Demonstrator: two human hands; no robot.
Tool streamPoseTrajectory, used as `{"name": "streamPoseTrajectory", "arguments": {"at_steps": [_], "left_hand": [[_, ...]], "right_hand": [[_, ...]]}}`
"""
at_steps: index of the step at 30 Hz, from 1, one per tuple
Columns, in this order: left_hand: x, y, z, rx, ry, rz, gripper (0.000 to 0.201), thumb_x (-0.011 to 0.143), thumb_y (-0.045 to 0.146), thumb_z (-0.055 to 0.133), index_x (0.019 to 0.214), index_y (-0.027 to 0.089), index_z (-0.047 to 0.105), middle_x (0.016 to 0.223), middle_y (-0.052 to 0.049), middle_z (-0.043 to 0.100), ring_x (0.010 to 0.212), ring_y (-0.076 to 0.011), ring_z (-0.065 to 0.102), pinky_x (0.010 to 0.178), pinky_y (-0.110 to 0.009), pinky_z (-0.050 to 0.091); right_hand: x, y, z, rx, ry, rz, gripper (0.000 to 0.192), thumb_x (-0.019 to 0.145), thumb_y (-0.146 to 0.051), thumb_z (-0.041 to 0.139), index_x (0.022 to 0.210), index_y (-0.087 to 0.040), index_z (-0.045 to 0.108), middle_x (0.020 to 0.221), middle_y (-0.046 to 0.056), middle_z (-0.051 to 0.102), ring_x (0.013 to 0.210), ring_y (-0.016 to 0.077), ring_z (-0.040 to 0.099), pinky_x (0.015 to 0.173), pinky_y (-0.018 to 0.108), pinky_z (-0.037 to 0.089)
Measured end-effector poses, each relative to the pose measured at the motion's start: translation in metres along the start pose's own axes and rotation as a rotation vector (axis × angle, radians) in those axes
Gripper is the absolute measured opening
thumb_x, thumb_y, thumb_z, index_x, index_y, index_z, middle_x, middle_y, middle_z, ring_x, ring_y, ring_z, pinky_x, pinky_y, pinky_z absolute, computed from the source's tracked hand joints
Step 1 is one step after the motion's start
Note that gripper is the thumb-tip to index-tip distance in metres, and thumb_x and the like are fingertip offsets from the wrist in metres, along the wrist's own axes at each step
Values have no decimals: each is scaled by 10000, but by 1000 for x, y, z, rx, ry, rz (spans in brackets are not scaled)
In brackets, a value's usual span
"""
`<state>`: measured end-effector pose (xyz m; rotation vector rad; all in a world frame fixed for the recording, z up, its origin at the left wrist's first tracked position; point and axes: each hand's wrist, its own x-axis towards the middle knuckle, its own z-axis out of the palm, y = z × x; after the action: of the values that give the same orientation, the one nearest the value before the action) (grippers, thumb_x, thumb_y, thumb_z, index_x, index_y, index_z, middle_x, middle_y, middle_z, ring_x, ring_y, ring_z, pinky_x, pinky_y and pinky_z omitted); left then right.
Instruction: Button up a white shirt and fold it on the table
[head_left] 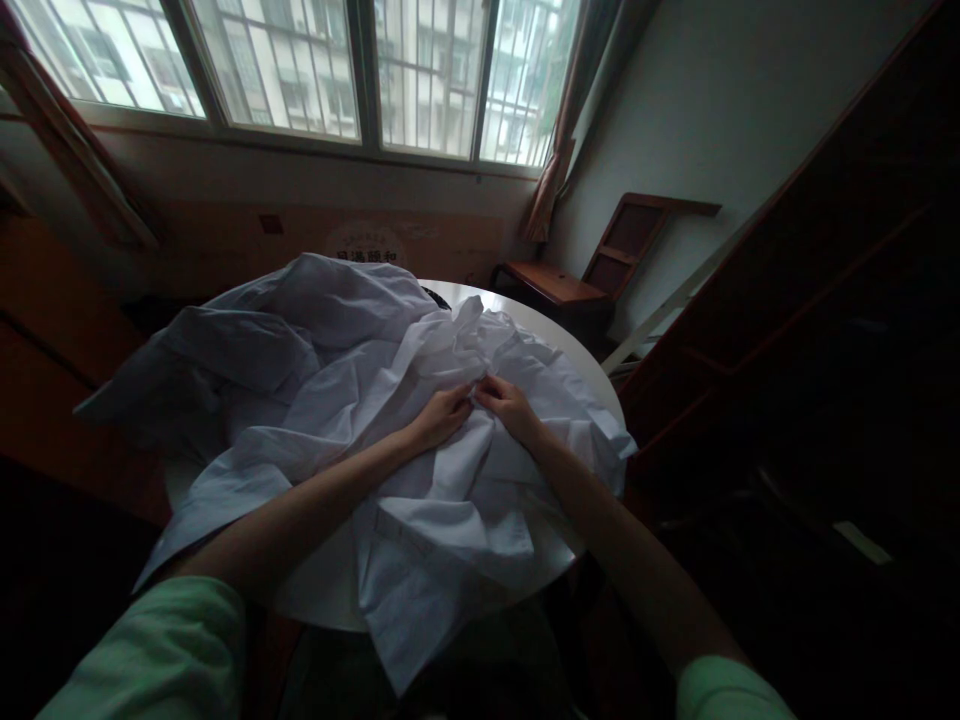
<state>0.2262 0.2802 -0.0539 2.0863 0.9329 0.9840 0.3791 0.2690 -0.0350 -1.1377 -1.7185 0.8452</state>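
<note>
A crumpled white shirt [337, 380] lies spread over a round white table [322, 595], with a pocket showing near the front edge and a sleeve hanging off the left side. My left hand [444, 413] and my right hand [506, 402] meet at the middle of the shirt. Both pinch the fabric there, fingertips almost touching each other. My forearms reach in from the bottom of the view, in pale green short sleeves.
A wooden chair or small desk [559, 285] stands beyond the table at the right wall. Dark wooden furniture [810, 330] fills the right side. A barred window [360, 70] runs along the back, with a curtain [559, 170] at its right end.
</note>
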Motion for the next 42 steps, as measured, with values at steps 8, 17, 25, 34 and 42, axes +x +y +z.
{"name": "streamPoseTrajectory", "arguments": {"at_steps": [8,17,25,34,42], "left_hand": [[4,-6,2,-126,-1,5,332,822,408,440,838,113,593,764,-35,609,707,-154,523,683,-258,427],[-3,-7,0,28,6,143,256,841,315,424,808,114,579,708,-15,586,649,-114,502,629,-214,411],[-3,22,-1,132,182,238,194,855,243,382,698,162,461,634,10,504,574,-95,429,574,-205,346],[40,18,-74,129,437,-73,276,786,256,481,550,162,373,507,57,336,507,-78,281,494,-211,227],[49,42,-95,230,302,66,288,781,268,484,534,160,382,480,57,324,500,-72,285,486,-213,222]], "right_hand": [[4,1,-1,105,-28,23,184,628,-343,544,661,-165,507,642,-22,493,649,125,433,635,247,324],[1,-9,-2,429,-28,215,205,494,-300,607,605,-157,509,604,-33,482,612,104,418,593,223,329],[10,-2,-5,208,39,268,172,543,-316,555,580,-167,478,546,-44,469,557,97,417,567,224,345],[3,-51,-60,-644,542,-77,134,737,-252,523,842,-169,536,793,61,580,730,181,519,676,308,399],[-18,-93,-25,-973,-194,-300,223,769,-295,593,955,-174,580,888,63,606,716,164,553,607,260,373]]}}
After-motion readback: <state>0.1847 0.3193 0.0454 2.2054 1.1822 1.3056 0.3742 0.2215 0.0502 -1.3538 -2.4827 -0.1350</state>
